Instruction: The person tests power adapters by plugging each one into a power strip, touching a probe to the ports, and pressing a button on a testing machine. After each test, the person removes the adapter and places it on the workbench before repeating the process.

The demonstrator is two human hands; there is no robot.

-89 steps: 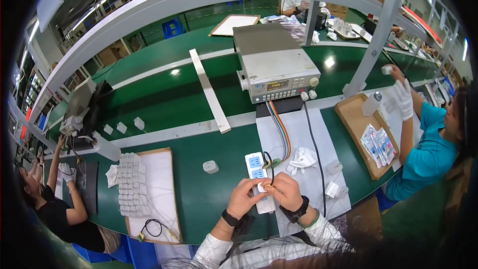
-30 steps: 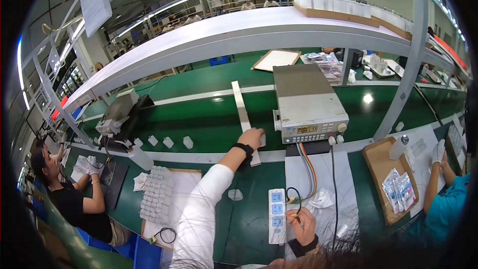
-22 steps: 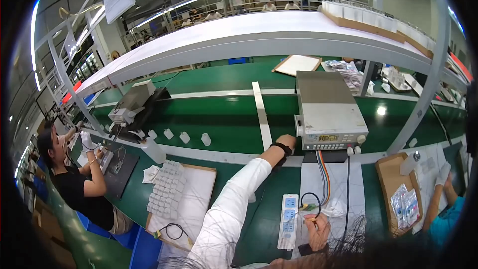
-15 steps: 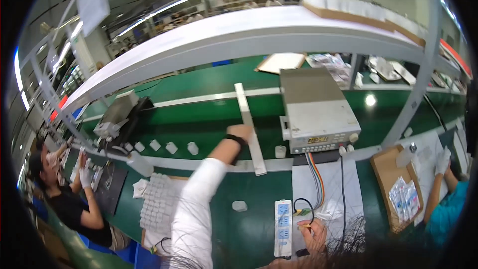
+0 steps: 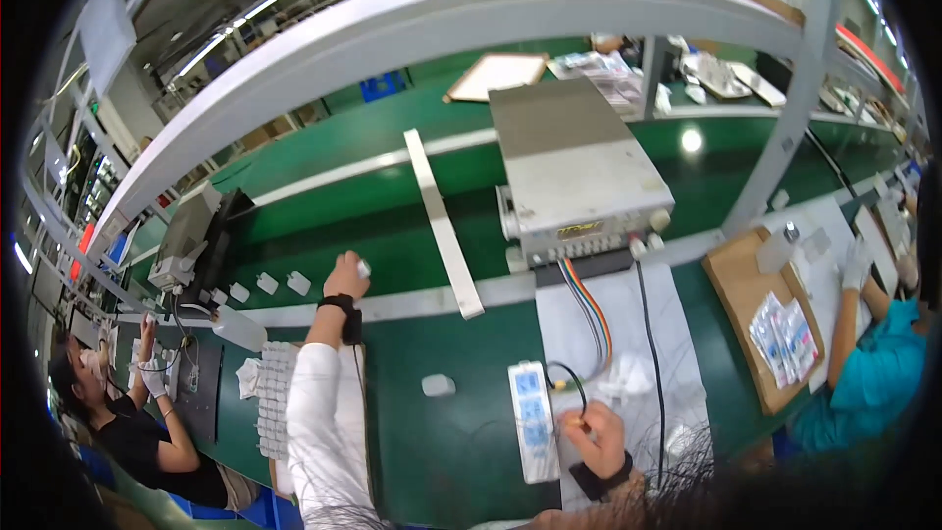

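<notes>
My left hand (image 5: pixel 343 277), at the end of a white sleeve, is closed on a small white plastic block (image 5: pixel 364 268) above the ledge behind the bench. To its left stands a row of similar white blocks (image 5: pixel 267 283). My right hand (image 5: pixel 601 439) pinches a small yellow connector (image 5: pixel 573 423) on a black cable (image 5: pixel 577 380), just right of the white power strip (image 5: pixel 533 422). A single white block (image 5: pixel 439 386) lies on the green bench between my arms. Black bands circle both wrists.
A grey bench instrument (image 5: pixel 579 172) with rainbow wires (image 5: pixel 589 319) stands at the back right. A white bar (image 5: pixel 444 226) spans the ledge. Packed white blocks (image 5: pixel 277 397) lie by my left forearm. Co-workers sit on both sides; a cardboard tray (image 5: pixel 721 285) is at right.
My left hand has moved left from the white bar to the row's right end and now holds a white block. The view has shifted. My right hand still pinches the connector.
</notes>
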